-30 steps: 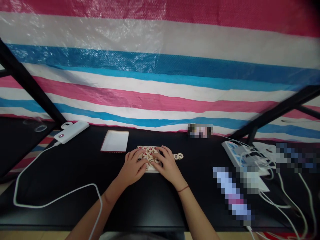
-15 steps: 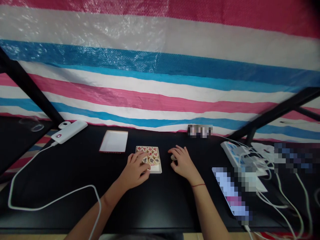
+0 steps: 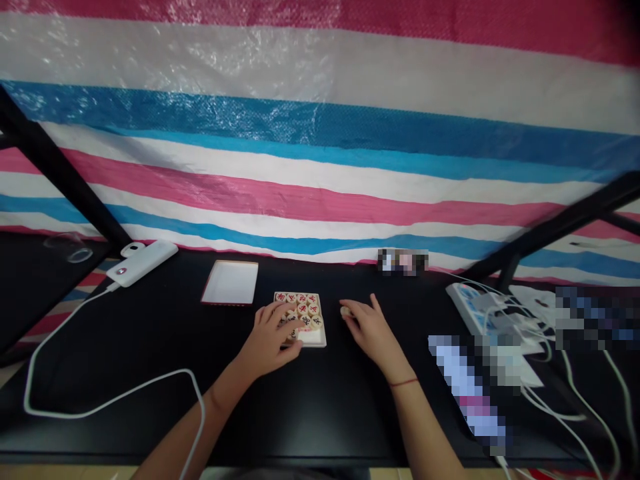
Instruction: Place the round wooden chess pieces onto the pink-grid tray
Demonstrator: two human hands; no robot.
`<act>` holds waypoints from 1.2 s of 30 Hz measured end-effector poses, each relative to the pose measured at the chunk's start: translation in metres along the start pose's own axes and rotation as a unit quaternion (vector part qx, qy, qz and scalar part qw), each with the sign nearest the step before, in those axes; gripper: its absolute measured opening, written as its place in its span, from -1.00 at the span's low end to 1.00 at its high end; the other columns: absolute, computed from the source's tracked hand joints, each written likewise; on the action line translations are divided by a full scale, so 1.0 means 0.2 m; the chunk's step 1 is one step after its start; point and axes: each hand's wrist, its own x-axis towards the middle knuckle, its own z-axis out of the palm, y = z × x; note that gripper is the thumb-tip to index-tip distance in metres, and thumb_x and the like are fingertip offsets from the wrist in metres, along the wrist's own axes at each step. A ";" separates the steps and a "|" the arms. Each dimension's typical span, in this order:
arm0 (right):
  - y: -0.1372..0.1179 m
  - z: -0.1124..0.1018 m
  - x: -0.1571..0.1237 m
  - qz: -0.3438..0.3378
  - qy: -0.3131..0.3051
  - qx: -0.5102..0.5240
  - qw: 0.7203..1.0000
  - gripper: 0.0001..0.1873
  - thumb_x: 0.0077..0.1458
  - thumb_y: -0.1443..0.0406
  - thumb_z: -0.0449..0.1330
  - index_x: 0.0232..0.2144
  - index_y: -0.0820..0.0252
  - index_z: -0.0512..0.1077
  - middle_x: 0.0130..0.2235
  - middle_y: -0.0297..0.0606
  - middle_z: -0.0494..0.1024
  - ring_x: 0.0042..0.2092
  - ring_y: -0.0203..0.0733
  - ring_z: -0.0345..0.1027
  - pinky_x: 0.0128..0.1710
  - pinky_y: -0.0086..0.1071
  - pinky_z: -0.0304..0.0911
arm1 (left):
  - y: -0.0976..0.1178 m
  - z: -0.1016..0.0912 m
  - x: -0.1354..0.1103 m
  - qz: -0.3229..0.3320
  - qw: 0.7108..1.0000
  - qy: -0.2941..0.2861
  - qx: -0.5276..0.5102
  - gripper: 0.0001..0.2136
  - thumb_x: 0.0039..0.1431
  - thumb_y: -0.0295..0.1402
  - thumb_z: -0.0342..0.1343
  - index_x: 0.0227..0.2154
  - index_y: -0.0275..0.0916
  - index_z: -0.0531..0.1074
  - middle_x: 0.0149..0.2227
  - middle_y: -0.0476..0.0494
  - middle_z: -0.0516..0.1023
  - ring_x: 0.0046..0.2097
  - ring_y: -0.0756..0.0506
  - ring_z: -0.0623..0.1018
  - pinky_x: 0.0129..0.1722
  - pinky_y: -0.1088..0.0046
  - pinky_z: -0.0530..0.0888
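Hands work over the black desk: the left hand curves across rows of round wooden xiangqi pieces, fingertips on them, though whether it grips one cannot be told, while the right hand pinches a single round wooden piece just beside the white rectangular board carrying the rows. Farther off lie a shallow white tray with a reddish rim and a white power bank.

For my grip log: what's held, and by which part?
The right hand pinches a round game piece at its edge; the left hand covers other pieces, hold unclear.
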 end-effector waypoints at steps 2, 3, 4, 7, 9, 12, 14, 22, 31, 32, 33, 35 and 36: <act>-0.10 0.01 -0.02 -0.013 0.019 0.061 0.998 -0.72 0.24 0.34 0.02 -0.02 0.14 0.35 -0.11 -0.19 0.57 -0.11 -0.13 0.48 0.21 0.15 0.06 | 0.00 0.01 0.00 0.001 1.000 0.003 0.002 -0.73 0.09 -0.30 0.15 -0.11 -0.09 0.49 0.09 -0.17 0.38 0.16 -0.29 0.27 0.13 0.10 0.21; -0.16 0.02 -0.02 -0.025 0.018 0.091 0.995 -0.72 0.24 0.32 0.04 0.00 0.13 0.34 -0.09 -0.18 0.56 -0.09 -0.14 0.47 0.21 0.09 0.12 | -0.01 0.01 0.00 0.001 1.000 0.005 0.001 -0.72 0.07 -0.28 0.16 -0.11 -0.09 0.49 0.09 -0.17 0.38 0.16 -0.29 0.28 0.13 0.09 0.21; -0.22 0.03 -0.03 -0.037 0.012 0.114 0.993 -0.72 0.24 0.32 0.05 0.00 0.12 0.33 -0.07 -0.19 0.55 -0.08 -0.16 0.47 0.20 0.04 0.15 | -0.01 0.02 0.00 0.002 1.000 0.007 -0.001 -0.71 0.06 -0.27 0.18 -0.11 -0.09 0.49 0.10 -0.16 0.38 0.16 -0.29 0.28 0.13 0.09 0.22; -0.35 0.08 -0.05 -0.049 0.007 0.143 0.989 -0.73 0.24 0.34 0.05 -0.02 0.10 0.35 -0.08 -0.23 0.54 -0.05 -0.18 0.45 0.21 -0.02 0.18 | 0.00 0.02 -0.01 0.002 1.000 0.006 -0.006 -0.69 0.04 -0.26 0.20 -0.11 -0.09 0.49 0.11 -0.17 0.37 0.16 -0.28 0.28 0.14 0.10 0.22; -0.39 0.10 -0.06 -0.045 0.009 0.136 0.990 -0.73 0.24 0.35 0.07 -0.02 0.10 0.35 -0.09 -0.23 0.55 -0.06 -0.17 0.45 0.20 -0.01 0.18 | 0.00 0.02 -0.01 0.002 1.000 -0.002 -0.006 -0.67 0.03 -0.24 0.21 -0.09 -0.09 0.48 0.11 -0.17 0.36 0.16 -0.28 0.28 0.15 0.10 0.21; -0.38 0.11 -0.07 -0.035 0.011 0.106 0.994 -0.74 0.23 0.33 0.11 -0.02 0.12 0.34 -0.09 -0.20 0.55 -0.09 -0.11 0.45 0.11 0.00 0.25 | 0.00 0.01 -0.01 0.003 1.000 -0.010 -0.006 -0.65 0.01 -0.23 0.23 -0.09 -0.08 0.49 0.13 -0.17 0.35 0.16 -0.29 0.27 0.15 0.09 0.21; -0.35 0.09 -0.08 -0.025 0.010 0.083 0.996 -0.76 0.23 0.29 0.13 -0.04 0.14 0.35 -0.11 -0.16 0.56 -0.11 -0.06 0.45 -0.01 -0.05 0.31 | 0.00 0.01 -0.01 0.005 1.000 -0.016 -0.007 -0.66 0.01 -0.23 0.23 -0.09 -0.04 0.49 0.14 -0.15 0.34 0.17 -0.30 0.26 0.14 0.08 0.20; -0.34 0.09 -0.10 -0.005 0.008 0.083 0.997 -0.82 0.25 0.26 0.12 -0.11 0.14 0.41 -0.08 -0.17 0.53 -0.11 -0.11 0.43 -0.15 -0.26 0.31 | 0.03 0.01 -0.01 0.028 0.999 -0.031 0.015 -0.75 0.07 -0.22 0.18 -0.16 -0.04 0.52 0.15 -0.15 0.35 0.17 -0.31 0.25 0.08 0.05 0.19; -0.37 0.09 -0.09 -0.010 0.007 0.084 0.996 -0.88 0.22 0.31 0.13 -0.23 0.14 0.47 -0.17 -0.17 0.56 -0.12 -0.06 0.37 -0.17 -0.19 0.26 | 0.00 0.00 -0.01 -0.004 0.999 0.025 0.021 -0.83 0.01 -0.26 0.21 -0.29 -0.12 0.50 -0.05 -0.14 0.46 0.00 -0.23 0.37 -0.01 0.16 0.27; -0.37 0.09 -0.09 -0.011 0.008 0.092 0.996 -0.88 0.22 0.32 0.12 -0.27 0.13 0.47 -0.19 -0.18 0.57 -0.13 -0.06 0.37 -0.17 -0.19 0.25 | 0.00 0.00 -0.01 -0.003 1.000 0.023 0.021 -0.84 0.01 -0.27 0.21 -0.30 -0.12 0.50 -0.06 -0.13 0.46 -0.01 -0.23 0.37 -0.02 0.17 0.27; -0.38 0.09 -0.09 -0.012 0.008 0.101 0.995 -0.88 0.22 0.32 0.12 -0.30 0.13 0.47 -0.20 -0.20 0.57 -0.13 -0.07 0.37 -0.17 -0.20 0.24 | 0.00 0.00 -0.01 -0.002 1.000 0.021 0.021 -0.84 0.01 -0.28 0.21 -0.31 -0.13 0.50 -0.05 -0.13 0.46 -0.01 -0.23 0.37 -0.03 0.16 0.28; -0.38 0.09 -0.10 -0.019 0.008 0.116 0.993 -0.88 0.21 0.34 0.12 -0.31 0.12 0.47 -0.21 -0.22 0.57 -0.12 -0.08 0.37 -0.17 -0.21 0.24 | 0.00 0.00 -0.01 -0.002 1.000 0.016 0.018 -0.85 0.02 -0.28 0.20 -0.31 -0.13 0.50 -0.05 -0.13 0.45 -0.01 -0.23 0.37 -0.03 0.16 0.28; -0.39 0.09 -0.10 -0.020 0.012 0.121 0.992 -0.88 0.21 0.35 0.12 -0.29 0.12 0.47 -0.20 -0.23 0.57 -0.12 -0.08 0.36 -0.17 -0.21 0.24 | 0.00 0.00 -0.01 -0.002 1.000 0.015 0.017 -0.85 0.03 -0.28 0.20 -0.30 -0.13 0.50 -0.05 -0.13 0.45 -0.01 -0.23 0.37 -0.03 0.16 0.28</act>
